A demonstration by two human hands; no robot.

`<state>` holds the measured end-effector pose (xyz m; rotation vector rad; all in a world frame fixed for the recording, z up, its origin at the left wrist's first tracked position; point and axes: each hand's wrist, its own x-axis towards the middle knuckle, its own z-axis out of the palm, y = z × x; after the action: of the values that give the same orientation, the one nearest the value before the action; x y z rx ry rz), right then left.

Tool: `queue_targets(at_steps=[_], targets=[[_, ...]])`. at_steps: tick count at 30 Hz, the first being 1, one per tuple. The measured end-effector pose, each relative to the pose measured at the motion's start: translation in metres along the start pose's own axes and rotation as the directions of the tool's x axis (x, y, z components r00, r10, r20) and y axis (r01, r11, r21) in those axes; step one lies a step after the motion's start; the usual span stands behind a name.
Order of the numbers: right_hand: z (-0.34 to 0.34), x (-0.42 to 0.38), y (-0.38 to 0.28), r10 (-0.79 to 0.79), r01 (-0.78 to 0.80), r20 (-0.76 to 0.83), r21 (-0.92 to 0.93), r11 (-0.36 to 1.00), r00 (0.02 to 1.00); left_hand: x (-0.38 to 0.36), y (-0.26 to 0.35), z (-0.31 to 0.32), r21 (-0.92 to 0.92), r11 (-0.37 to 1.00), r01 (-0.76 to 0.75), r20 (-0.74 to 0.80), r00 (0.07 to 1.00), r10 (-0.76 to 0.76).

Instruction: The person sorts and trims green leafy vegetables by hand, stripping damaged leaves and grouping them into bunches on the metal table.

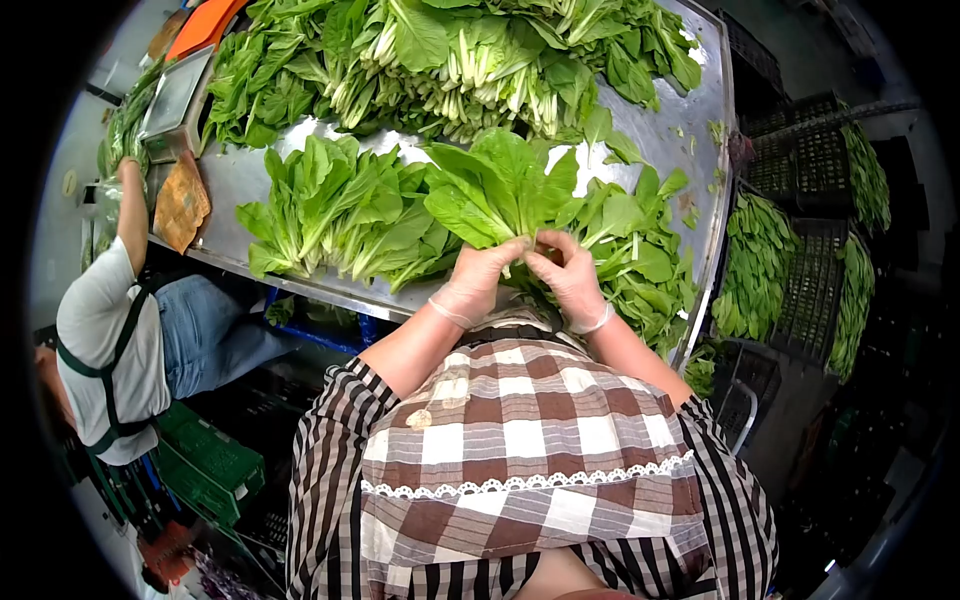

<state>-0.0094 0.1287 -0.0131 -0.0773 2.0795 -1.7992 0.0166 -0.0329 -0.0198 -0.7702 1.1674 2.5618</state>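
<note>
A bunch of leafy greens (505, 190) with broad bright leaves fans away from me over the table's near edge. My left hand (474, 282), in a thin clear glove, is closed around its stem end. Also gloved, my right hand (570, 283) pinches at the same stem end, its fingertips close to the left ones. What lies exactly between the fingertips is partly hidden. Beside the left hand lies a row of similar greens (345, 210) with pale stems. More loose greens (640, 255) spread out past the right hand.
A large heap of greens (450, 70) covers the far side of the metal table (225, 215). Black crates (808, 285) of greens stand right. At left are a metal box (178, 100), a brown board-like piece (181, 205), a green crate (205, 460) and a co-worker (110, 330) handling greens.
</note>
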Motion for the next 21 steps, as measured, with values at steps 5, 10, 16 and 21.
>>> queue_targets(at_steps=[5, 10, 16, 21], targets=[[-0.014, 0.013, -0.007, 0.231, -0.258, 0.131, 0.248, 0.934, 0.964, -0.005, 0.007, 0.001, -0.016, 0.999, -0.039, 0.085, 0.996, 0.04], [-0.014, 0.004, -0.003, 0.165, -0.199, 0.115, 0.453, 0.869, 0.98, -0.008, 0.017, 0.008, -0.097, 0.994, -0.048, 0.161, 0.985, 0.064], [-0.021, 0.003, -0.002, 0.156, -0.147, 0.026, 0.519, 0.842, 0.987, -0.006, 0.017, 0.004, -0.106, 0.994, -0.017, 0.218, 0.975, 0.04], [-0.008, 0.007, -0.016, 0.123, -0.121, -0.006, 0.16, 0.98, 0.992, -0.002, 0.007, 0.005, -0.109, 0.994, -0.013, 0.204, 0.978, 0.035]])
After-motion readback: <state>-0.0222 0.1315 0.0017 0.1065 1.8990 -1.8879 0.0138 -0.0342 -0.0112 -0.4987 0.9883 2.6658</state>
